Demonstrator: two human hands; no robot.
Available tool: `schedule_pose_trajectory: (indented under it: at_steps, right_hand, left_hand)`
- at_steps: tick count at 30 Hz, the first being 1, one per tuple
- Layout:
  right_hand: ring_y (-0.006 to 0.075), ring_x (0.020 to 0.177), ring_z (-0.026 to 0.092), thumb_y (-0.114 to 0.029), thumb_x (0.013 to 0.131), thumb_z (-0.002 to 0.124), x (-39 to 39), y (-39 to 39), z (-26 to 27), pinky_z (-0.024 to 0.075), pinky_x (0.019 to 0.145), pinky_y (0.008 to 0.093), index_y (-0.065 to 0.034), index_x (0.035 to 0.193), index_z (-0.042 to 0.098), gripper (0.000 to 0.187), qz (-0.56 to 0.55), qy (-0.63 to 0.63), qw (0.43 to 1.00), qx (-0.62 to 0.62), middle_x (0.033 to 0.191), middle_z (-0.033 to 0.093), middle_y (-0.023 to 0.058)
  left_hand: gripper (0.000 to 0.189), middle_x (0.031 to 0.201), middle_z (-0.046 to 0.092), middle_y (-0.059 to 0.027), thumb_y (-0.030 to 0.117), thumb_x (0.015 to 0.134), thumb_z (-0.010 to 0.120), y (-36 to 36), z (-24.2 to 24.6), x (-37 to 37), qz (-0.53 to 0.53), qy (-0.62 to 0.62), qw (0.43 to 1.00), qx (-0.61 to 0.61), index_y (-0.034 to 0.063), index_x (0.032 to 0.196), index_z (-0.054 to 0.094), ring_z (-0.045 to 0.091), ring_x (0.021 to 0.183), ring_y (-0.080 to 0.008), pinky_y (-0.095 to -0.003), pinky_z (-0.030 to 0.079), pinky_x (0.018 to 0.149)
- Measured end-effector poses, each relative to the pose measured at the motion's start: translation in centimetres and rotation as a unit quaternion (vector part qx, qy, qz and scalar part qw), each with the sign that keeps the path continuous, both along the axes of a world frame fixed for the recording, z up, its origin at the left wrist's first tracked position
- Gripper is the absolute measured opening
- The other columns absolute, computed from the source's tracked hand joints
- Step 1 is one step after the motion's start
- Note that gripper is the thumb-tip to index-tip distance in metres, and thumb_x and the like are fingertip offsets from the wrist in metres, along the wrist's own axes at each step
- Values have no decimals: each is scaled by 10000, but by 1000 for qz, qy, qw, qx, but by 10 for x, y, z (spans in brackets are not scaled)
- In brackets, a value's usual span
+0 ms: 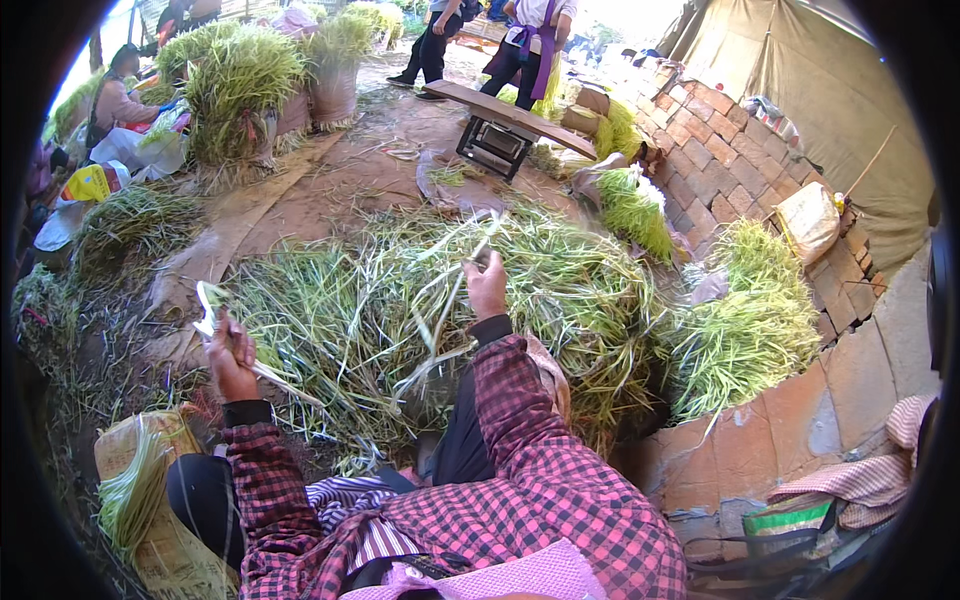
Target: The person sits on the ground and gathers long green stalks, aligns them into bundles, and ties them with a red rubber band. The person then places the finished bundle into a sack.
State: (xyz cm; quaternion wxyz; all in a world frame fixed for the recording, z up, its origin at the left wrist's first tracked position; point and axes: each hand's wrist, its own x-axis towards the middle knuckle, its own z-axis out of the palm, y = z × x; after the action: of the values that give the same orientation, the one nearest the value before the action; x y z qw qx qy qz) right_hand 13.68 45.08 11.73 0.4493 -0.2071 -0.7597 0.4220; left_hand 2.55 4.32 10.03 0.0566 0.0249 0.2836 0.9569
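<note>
My left hand [231, 364] grips a few pale green stalks [285, 381], whose whitish, folded upper end stands above my fingers. Further to the right, my right hand [486, 285] pinches thin leafy stalks, blurred where they stick out past the fingertips. Both hands are over a broad heap of long, narrow green stalks [337, 322] spread in front of my knees. By my left knee, a neat bunch of slender green stalks [135, 480] lies on a yellowish woven sack [169, 551].
To the right, a bright green pile of stalks [750, 322] borders stacked bricks [705, 142]. A wooden bench [517, 120] stands beyond the heap. Tall bundles [240, 90] are at the back left, near a seated person [116, 105]. Two people stand behind the bench.
</note>
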Motion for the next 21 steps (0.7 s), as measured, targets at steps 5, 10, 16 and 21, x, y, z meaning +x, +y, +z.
schedule_pose_trajectory:
  at_steps: [5,10,16,21]
  right_hand:
    - [312,910,614,-179,755,738,13,-21,-21,479,818,373,32,1077,527,440,-10,-275,961,-6,1031,607,203]
    - [317,935,617,-187,745,739,7,-43,-21,480,837,362,23,1053,573,408,55,-229,970,61,1038,620,195]
    - [310,906,632,-192,741,729,7,-42,-32,490,811,359,-4,1054,594,389,74,-222,970,68,998,645,184]
    - [276,914,636,-204,761,704,17,-40,-14,493,815,344,7,1071,582,394,106,-261,957,66,1001,645,176]
  left_hand:
    - [257,577,397,26,216,962,511,-4,14,5,-15,35,999,35,92,746,447,273,379,-36,-197,238,318]
    - [321,543,345,37,224,968,502,-2,18,6,-25,17,999,42,106,682,418,258,367,-41,-199,228,313]
    - [317,546,336,43,224,970,497,1,19,8,-29,8,999,36,110,687,412,257,373,-40,-199,238,316]
    - [314,549,340,45,223,974,487,5,18,7,-33,-11,999,41,114,688,416,260,377,-40,-199,250,326]
